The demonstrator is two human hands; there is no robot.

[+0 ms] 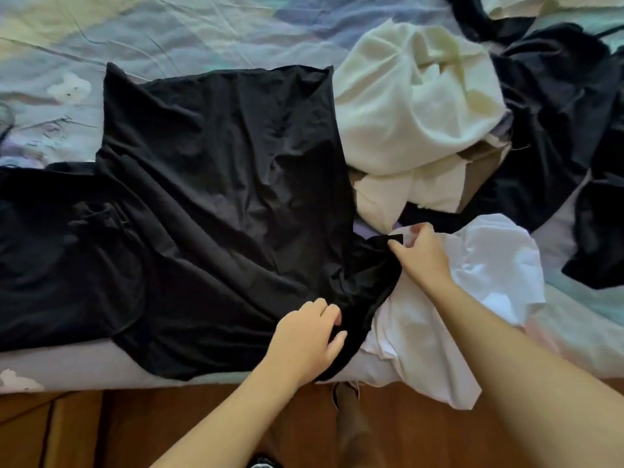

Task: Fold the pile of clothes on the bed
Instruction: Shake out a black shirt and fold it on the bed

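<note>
Here a large wrinkled black cloth garment (pixel 216 184) lies spread across the left and middle of the pastel printed bedsheet (pixel 202 32), its right corner bunched between both hands. The left hand (pixel 304 342) curls its fingers and thumb round the near edge of that bunch, while the right hand (pixel 422 255) pinches the black corner just above a crumpled white shirt (pixel 479 265). Farther right, a cream fabric heap (pixel 412 106) and other dark clothes (pixel 560 106) sit piled together.

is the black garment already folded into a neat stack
No, the black garment lies spread out and wrinkled across the bed, with the left hand and right hand gripping its bunched edge.
</note>
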